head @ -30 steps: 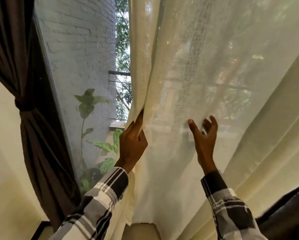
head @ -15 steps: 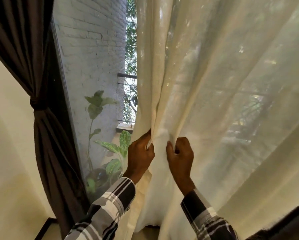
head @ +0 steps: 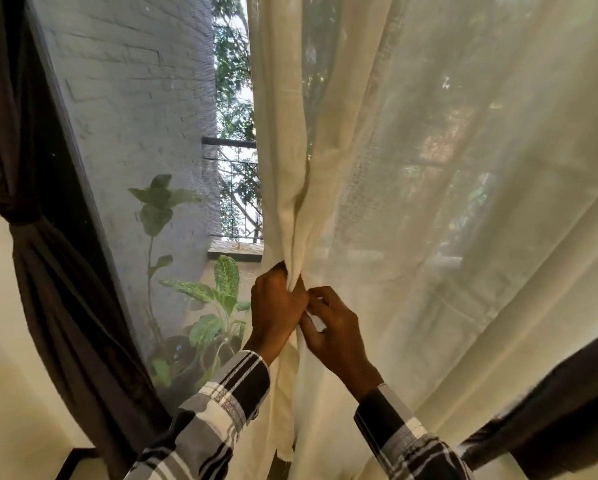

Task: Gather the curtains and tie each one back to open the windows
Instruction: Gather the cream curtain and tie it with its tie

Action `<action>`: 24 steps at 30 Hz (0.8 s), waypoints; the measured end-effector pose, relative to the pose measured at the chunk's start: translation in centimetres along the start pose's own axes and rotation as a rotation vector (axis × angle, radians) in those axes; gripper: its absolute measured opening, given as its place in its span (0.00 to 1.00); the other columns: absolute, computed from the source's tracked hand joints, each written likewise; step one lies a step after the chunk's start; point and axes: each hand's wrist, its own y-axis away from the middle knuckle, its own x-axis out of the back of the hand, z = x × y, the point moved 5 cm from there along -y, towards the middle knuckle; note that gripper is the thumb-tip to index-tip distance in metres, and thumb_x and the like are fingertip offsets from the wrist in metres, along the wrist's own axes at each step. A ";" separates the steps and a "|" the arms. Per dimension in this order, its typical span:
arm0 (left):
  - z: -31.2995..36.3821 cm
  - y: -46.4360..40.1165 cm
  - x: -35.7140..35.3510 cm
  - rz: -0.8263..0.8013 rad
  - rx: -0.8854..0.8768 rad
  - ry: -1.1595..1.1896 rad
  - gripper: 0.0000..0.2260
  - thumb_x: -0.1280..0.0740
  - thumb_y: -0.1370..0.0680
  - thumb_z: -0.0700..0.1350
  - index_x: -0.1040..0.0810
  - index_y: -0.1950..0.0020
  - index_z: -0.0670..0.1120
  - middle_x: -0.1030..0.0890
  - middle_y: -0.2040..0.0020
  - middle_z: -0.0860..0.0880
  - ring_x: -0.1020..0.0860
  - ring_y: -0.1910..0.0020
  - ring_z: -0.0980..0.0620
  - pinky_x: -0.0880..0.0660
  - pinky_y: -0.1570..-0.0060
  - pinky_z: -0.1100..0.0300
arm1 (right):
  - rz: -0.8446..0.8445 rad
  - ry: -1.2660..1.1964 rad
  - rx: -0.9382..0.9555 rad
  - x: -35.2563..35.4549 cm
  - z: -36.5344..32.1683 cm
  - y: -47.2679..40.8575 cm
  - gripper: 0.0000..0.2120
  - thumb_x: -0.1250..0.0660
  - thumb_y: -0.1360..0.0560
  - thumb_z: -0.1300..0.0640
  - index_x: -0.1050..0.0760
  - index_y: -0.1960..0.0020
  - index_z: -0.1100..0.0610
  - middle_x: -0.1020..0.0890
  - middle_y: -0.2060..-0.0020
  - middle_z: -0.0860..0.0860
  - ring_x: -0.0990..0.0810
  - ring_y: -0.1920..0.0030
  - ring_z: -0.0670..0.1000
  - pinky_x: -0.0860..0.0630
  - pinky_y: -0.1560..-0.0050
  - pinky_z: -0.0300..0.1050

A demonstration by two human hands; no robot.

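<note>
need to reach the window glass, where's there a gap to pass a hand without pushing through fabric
One free strip: between the tied dark curtain on the left and the cream curtain's gathered edge, where the glass is uncovered. Crowded lower right: the left hand and right hand bunch the cream folds there.

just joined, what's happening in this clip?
A person is bunching up the cream sheer curtain at the window. The left hand grips the gathered folds near its edge, and the right hand pinches fabric right beside it. It is not tied yet. The dark curtain on the left is already knotted back.
</note>
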 end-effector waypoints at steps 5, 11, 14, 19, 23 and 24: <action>-1.2 -0.1 0.0 -0.019 -0.003 -0.051 0.08 0.34 0.24 0.39 0.22 0.63 0.42 0.22 0.70 0.48 0.23 0.70 0.50 0.31 0.69 0.63 | 0.462 -0.030 -0.526 7.2 6.2 -0.5 0.38 0.23 0.31 0.45 0.33 0.26 0.56 0.31 0.32 0.53 0.30 0.32 0.49 0.28 0.32 0.47; -1.6 0.2 0.0 -0.050 -0.047 -0.018 0.08 0.34 0.23 0.39 0.22 0.62 0.41 0.23 0.70 0.50 0.23 0.70 0.50 0.28 0.70 0.60 | 0.172 -0.472 -0.659 6.2 8.0 -4.3 0.45 0.22 0.36 0.38 0.36 0.25 0.47 0.27 0.31 0.46 0.25 0.33 0.46 0.25 0.35 0.51; -1.6 0.1 0.0 -0.038 -0.067 -0.017 0.06 0.35 0.23 0.41 0.20 0.59 0.43 0.20 0.67 0.49 0.21 0.67 0.48 0.26 0.67 0.60 | 0.112 -0.408 -0.557 4.1 5.1 -4.6 0.25 0.20 0.34 0.50 0.27 0.42 0.41 0.19 0.48 0.38 0.20 0.48 0.33 0.22 0.48 0.32; -2.3 -0.1 0.2 -0.019 -0.092 -0.053 0.06 0.35 0.23 0.43 0.19 0.53 0.44 0.16 0.60 0.46 0.18 0.61 0.45 0.20 0.62 0.53 | 0.282 -0.157 -0.519 2.6 5.0 -1.9 0.08 0.25 0.27 0.55 0.21 0.60 0.58 0.19 0.67 0.50 0.20 0.65 0.46 0.20 0.63 0.49; -2.6 -0.1 0.0 -0.017 -0.089 -0.054 0.09 0.35 0.23 0.46 0.18 0.49 0.44 0.16 0.57 0.46 0.17 0.58 0.45 0.19 0.60 0.51 | 0.289 0.064 -0.384 0.4 2.9 -0.5 0.16 0.27 0.27 0.65 0.34 0.64 0.55 0.33 0.67 0.46 0.30 0.67 0.37 0.35 0.66 0.26; -2.5 0.0 -0.3 -0.032 -0.090 -0.048 0.08 0.33 0.23 0.44 0.18 0.48 0.43 0.15 0.55 0.46 0.17 0.57 0.45 0.19 0.58 0.52 | 0.265 0.082 -0.372 -0.2 2.5 -0.1 0.14 0.29 0.26 0.66 0.32 0.62 0.56 0.32 0.65 0.46 0.30 0.65 0.36 0.36 0.64 0.24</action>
